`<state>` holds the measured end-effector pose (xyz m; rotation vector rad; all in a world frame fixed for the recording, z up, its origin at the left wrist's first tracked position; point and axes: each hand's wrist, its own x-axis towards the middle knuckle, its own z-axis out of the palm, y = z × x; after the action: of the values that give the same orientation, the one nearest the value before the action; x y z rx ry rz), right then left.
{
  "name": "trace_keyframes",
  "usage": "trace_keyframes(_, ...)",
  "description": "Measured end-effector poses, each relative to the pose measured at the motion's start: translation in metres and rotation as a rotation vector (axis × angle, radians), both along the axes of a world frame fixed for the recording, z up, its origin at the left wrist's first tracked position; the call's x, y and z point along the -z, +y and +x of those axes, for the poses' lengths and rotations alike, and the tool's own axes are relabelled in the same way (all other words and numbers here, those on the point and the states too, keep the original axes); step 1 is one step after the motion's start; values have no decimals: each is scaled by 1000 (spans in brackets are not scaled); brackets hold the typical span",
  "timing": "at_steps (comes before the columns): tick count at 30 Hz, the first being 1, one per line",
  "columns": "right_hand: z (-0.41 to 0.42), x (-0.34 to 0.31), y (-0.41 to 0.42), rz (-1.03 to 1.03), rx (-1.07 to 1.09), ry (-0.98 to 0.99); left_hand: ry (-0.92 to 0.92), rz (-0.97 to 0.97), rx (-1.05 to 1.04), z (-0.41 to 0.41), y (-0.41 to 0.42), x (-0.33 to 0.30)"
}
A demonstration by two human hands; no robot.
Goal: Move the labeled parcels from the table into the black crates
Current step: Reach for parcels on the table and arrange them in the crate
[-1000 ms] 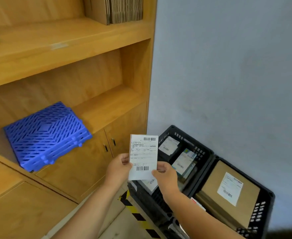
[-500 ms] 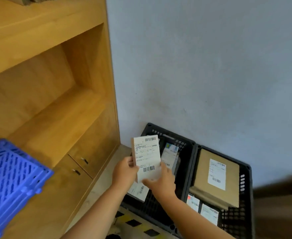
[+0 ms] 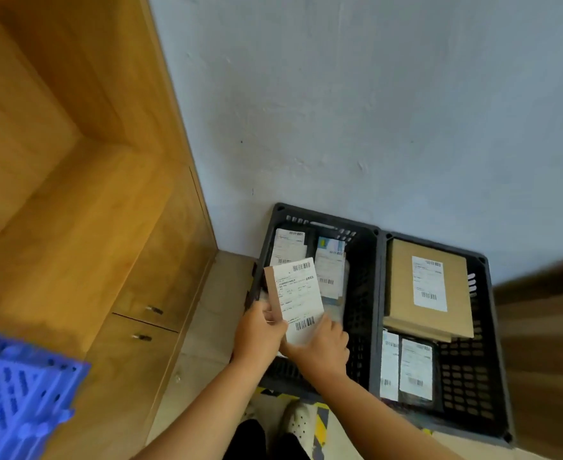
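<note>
I see both hands gripping one small parcel [image 3: 295, 302] above the left black crate [image 3: 361, 287]: left hand [image 3: 258, 333] pinching its edge, right hand [image 3: 320, 348] curled beneath. Its white label shows barcodes; the text is unreadable.

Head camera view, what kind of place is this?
Probably a small packing or mailroom corner: two black crates on the floor holding labeled parcels, beside a wooden cabinet; both hands hold another parcel.

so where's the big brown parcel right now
In the head view the big brown parcel lies label up in the far half of the right black crate, by the wall, with two smaller labeled parcels on its near side.
</note>
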<state>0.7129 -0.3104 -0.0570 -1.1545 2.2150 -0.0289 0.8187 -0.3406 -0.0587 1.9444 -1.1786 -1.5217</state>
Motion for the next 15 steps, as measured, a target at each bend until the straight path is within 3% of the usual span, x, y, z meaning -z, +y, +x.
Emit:
trace_keyframes(8,-34,69,6,64,-87,19,-75,152,96,0,11,63)
trace_keyframes(15,-59,152,0,141,-374,137,-244,143,330,4,14,130)
